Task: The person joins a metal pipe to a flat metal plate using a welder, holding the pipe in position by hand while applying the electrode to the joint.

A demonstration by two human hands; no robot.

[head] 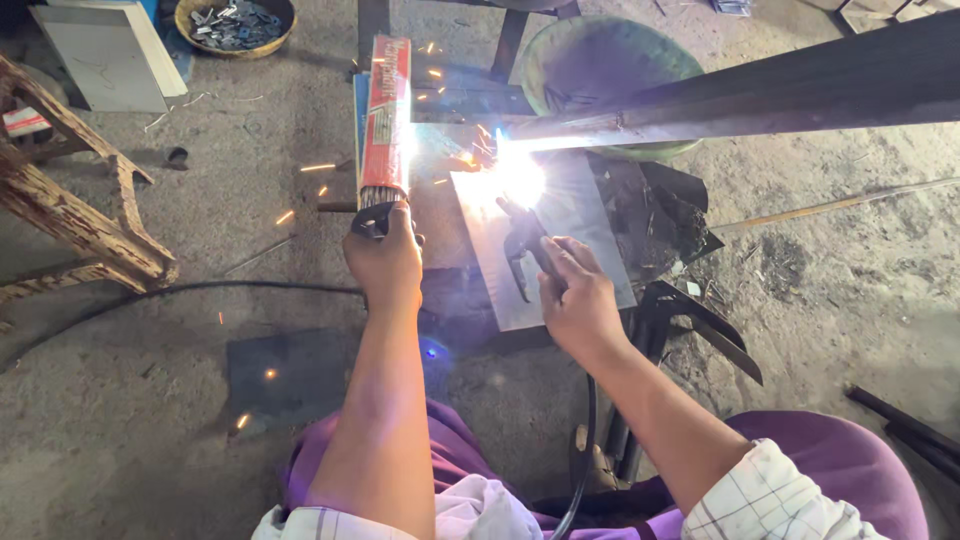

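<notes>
R hand [578,300] has its grip closed round a dark welding holder [527,248], tip up at a bright white arc [515,172] where a long dark steel bar [760,100] meets a flat grey metal plate [575,220]. Plate lies on the floor, mid-frame, w/ the bar running off to the right edge above it. Sparks [318,167] scatter left over the floor [150,400]. L hand [385,258] is closed on a dark shield handle [372,220], just below a red box of welding rods [387,120], rod ends showing at its near end. Holder cable [585,450] drops between purple-clad knees. Wooden frame [80,215] at left edge, green basin [600,70] behind the bar, bowl of small metal bits [235,25] at top left.
</notes>
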